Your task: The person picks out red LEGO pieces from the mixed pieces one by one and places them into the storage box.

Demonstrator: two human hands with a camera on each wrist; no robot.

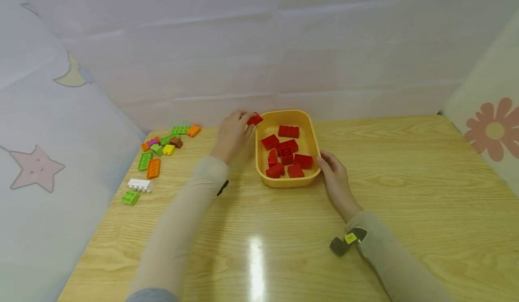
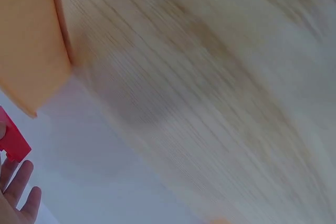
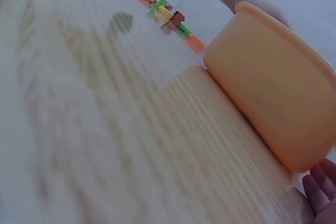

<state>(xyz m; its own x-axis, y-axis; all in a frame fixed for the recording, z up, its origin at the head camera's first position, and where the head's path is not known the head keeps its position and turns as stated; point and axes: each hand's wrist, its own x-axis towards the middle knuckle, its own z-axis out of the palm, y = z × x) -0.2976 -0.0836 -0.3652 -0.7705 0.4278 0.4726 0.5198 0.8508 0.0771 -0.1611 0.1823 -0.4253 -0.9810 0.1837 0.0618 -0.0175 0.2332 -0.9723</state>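
My left hand (image 1: 232,133) pinches a red toy brick (image 1: 255,119) at the back left rim of a yellow-orange plastic box (image 1: 287,183). In the left wrist view the red brick (image 2: 13,136) is between thumb and fingers, beyond the rim. Several more red bricks (image 1: 289,131) lie loose inside the box, most toward its front. My right hand (image 1: 335,178) rests against the box's right side, thumb tip at the rim. In the right wrist view its relaxed fingers (image 3: 315,188) lie at the outer wall of the box (image 3: 273,87).
On the table's left side lie several bricks: green (image 1: 145,161), orange (image 1: 153,168), yellow (image 1: 168,149), brown (image 1: 176,142) and a white one (image 1: 139,185). A pale cloth wall (image 1: 284,67) stands right behind the box. The wooden table (image 1: 405,171) extends to the right.
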